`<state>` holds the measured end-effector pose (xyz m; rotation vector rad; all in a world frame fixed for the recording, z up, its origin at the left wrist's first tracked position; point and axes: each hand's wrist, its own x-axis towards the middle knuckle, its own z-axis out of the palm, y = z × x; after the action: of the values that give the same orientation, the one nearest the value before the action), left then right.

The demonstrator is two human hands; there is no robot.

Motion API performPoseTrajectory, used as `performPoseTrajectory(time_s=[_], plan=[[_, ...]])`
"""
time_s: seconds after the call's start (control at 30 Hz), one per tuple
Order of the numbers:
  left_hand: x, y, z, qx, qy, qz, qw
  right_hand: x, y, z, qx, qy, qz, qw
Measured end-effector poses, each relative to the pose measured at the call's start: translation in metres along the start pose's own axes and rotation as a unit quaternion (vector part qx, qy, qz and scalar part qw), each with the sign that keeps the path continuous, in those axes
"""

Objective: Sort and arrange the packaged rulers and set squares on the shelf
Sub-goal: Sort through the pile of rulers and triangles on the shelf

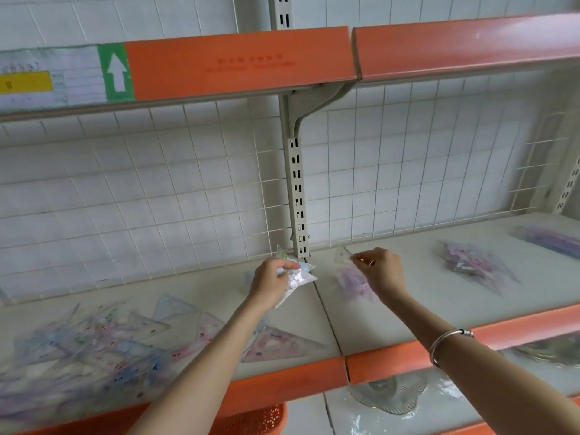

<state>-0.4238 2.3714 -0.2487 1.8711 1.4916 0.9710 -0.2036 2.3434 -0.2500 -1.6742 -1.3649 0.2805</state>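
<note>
The left grip (271, 282) is curled round a small bundle (299, 276) of packaged set squares and holds it just above the shelf (408, 312), close to the left of the post (296, 189). The bundle sticks out to the right of the fingers, its points fanned up and to the right.

The right grip (383, 271) hovers just right of the post, thumb and forefinger pinched together on the edge of a clear packet (342, 255). That triangular packet lies to the left of the fingertips, toward the bundle, with one corner pointing up at the back grid. Blur hides whether it is lifted or resting on the shelf. A pinkish packet (353, 282) lies flat on the shelf just below and in front of this grip.

The two grips are near each other with the post between them, so the clear packet is about as close to the bundle as to the pinkish one. The next move probably turns on which of them it joins.

The unsorted heap (94, 343) sprawls well to the left, nearer the left arm. A smaller pile (477, 266) and a purple stack (552, 240) sit well to the right, nearer the right arm.
</note>
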Motion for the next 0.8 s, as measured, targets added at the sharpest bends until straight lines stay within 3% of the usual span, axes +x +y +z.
performPoseTrajectory(time_s=[0.1, 0.2, 0.3, 0.4, 0.5, 0.6, 0.7, 0.8], plan=[[0.003, 0.011, 0.015, -0.021, 0.013, -0.011, 1.000, 0.009, 0.019, -0.012, -0.134, -0.030, -0.050, 0.989], [0.006, 0.021, 0.028, -0.041, 0.023, -0.022, 0.999, 0.016, 0.032, -0.019, -0.253, -0.108, -0.150, 0.950], [0.007, 0.032, 0.040, -0.044, 0.028, -0.028, 0.998, 0.021, 0.035, -0.022, -0.295, -0.203, -0.212, 0.909], [0.009, 0.041, 0.050, -0.039, 0.031, -0.024, 0.998, 0.028, 0.035, -0.024, -0.296, -0.239, -0.220, 0.898], [0.009, 0.048, 0.058, -0.067, 0.038, -0.007, 0.997, 0.033, 0.034, -0.025, -0.208, -0.241, -0.174, 0.932], [0.009, 0.053, 0.062, -0.105, 0.045, 0.000, 0.993, 0.037, 0.026, -0.027, -0.004, -0.240, -0.058, 0.969], [0.011, 0.056, 0.065, -0.126, 0.049, -0.003, 0.991, 0.041, 0.021, -0.029, 0.171, -0.261, 0.072, 0.947], [0.013, 0.060, 0.066, -0.139, 0.055, -0.001, 0.989, 0.045, 0.023, -0.032, 0.248, -0.269, 0.132, 0.921]])
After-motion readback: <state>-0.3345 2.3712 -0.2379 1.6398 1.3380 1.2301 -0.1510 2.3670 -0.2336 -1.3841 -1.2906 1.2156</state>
